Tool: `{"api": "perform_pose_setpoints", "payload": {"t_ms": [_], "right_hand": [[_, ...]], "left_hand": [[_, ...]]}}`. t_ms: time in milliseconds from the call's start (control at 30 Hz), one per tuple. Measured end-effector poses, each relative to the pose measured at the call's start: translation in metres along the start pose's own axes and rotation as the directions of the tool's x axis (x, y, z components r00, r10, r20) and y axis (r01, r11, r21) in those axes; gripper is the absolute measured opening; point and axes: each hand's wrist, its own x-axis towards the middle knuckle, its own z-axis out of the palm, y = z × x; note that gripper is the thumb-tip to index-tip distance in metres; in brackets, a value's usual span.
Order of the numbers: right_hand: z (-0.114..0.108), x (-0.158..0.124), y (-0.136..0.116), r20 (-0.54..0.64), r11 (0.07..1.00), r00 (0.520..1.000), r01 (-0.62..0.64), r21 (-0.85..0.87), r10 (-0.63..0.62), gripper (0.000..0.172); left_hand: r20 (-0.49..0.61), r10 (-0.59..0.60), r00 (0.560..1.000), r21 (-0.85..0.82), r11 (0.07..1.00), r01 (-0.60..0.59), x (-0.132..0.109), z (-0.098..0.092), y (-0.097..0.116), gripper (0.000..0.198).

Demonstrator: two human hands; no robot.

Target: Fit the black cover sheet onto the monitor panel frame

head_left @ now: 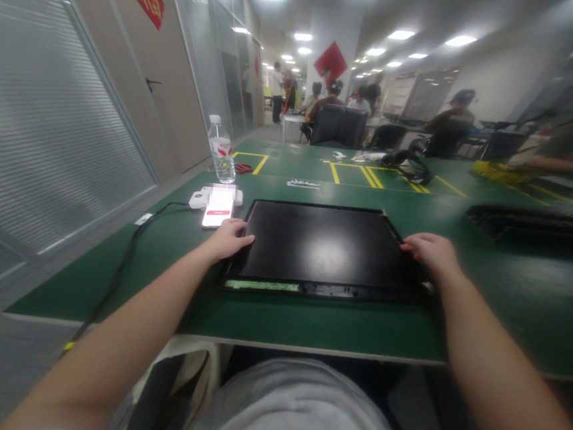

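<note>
A black flat screen panel (284,238) lies face up on the green table (317,328), with a bright glare on its surface. Along its near edge runs a black strip with a green piece (261,285), perhaps a circuit board, at the left. My left hand (228,239) grips the panel's left side, thumb on top near the edge. At the upper right side, my right hand (432,253) pinches the edge between thumb and fingers. The undersides of both grips are hidden.
Left of the panel are a lit phone (218,209), a white power strip (197,198) with a black cable (124,264), a water bottle (222,152) and red-handled scissors (243,168). Black headphones (411,166) lie farther back. A dark long object (531,223) is at right; people sit beyond.
</note>
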Motion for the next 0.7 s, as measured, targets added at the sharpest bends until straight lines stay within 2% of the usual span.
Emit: {"api": "perform_pose_setpoints", "payload": {"t_ms": [233,467,700], "right_hand": [[0.0,-0.005,-0.006,-0.013,1.0,1.0,-0.024,-0.005,0.024,0.012],[0.0,-0.006,-0.007,-0.027,1.0,1.0,-0.001,0.013,0.001,0.012],[0.0,-0.009,-0.011,-0.02,1.0,1.0,-0.022,0.001,0.022,0.009]], "left_hand": [[0.019,0.005,1.0,0.044,0.999,-0.006,0.001,0.0,-0.001,0.033],[0.012,0.022,1.0,0.013,1.0,-0.022,0.001,0.0,-0.001,0.028],[0.045,0.061,0.997,0.126,0.99,-0.066,0.003,0.002,-0.004,0.031]]}}
